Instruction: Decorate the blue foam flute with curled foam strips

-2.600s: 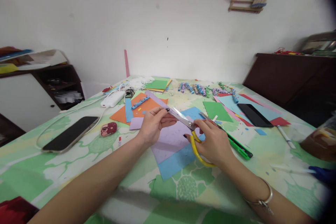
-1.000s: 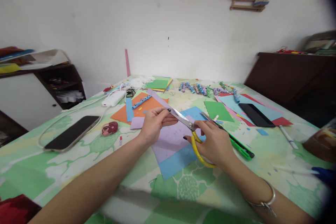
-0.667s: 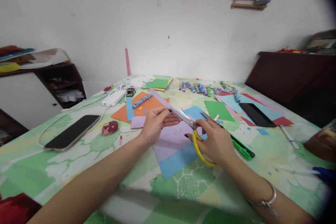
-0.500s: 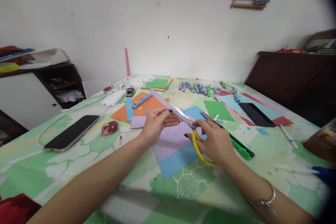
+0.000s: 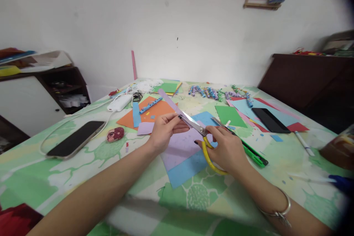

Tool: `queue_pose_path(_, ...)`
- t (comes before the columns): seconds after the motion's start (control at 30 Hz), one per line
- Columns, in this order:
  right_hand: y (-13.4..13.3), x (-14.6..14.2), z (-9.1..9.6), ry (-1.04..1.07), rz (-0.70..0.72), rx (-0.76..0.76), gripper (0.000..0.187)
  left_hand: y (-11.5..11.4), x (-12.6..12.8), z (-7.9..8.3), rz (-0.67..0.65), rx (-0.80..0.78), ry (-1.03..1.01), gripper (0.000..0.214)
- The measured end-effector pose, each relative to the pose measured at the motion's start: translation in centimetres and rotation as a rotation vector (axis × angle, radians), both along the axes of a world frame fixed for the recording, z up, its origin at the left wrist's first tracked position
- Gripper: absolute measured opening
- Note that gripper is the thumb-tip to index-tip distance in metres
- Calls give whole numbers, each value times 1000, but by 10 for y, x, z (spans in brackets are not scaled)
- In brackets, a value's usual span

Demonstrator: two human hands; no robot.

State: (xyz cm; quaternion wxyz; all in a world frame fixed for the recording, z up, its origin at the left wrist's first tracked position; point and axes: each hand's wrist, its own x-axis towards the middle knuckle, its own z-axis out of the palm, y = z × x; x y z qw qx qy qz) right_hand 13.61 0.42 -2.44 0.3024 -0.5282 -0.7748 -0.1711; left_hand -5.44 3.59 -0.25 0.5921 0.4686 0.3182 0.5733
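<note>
My left hand pinches the near end of a long lilac paper strip that slants up and away to the left. My right hand grips yellow-handled scissors, fingers through the loops. The steel blades point left and meet the strip right at my left fingertips. Under both hands lie a lilac sheet and a blue sheet on the green patterned tablecloth.
A black phone with a white cable lies left, beside a small red eraser. Orange paper, a white power bank, green paper, a green cutter, a second phone, curled paper pieces and a pen surround the hands.
The lilac strip's far end has lifted and swung a little to the right. The scissor blades have closed slightly along it. Both hands stay in nearly the same place.
</note>
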Motion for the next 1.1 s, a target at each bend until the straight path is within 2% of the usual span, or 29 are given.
queue_pose_path(0.7, 3, 2, -4, 13, 36, 106, 31, 1, 1, -1, 8, -13, -35, 22)
queue_pose_path(1.1, -1, -2, 2, 26, -31, -20, 34, 0, 0, -1, 24, -19, 25, 24)
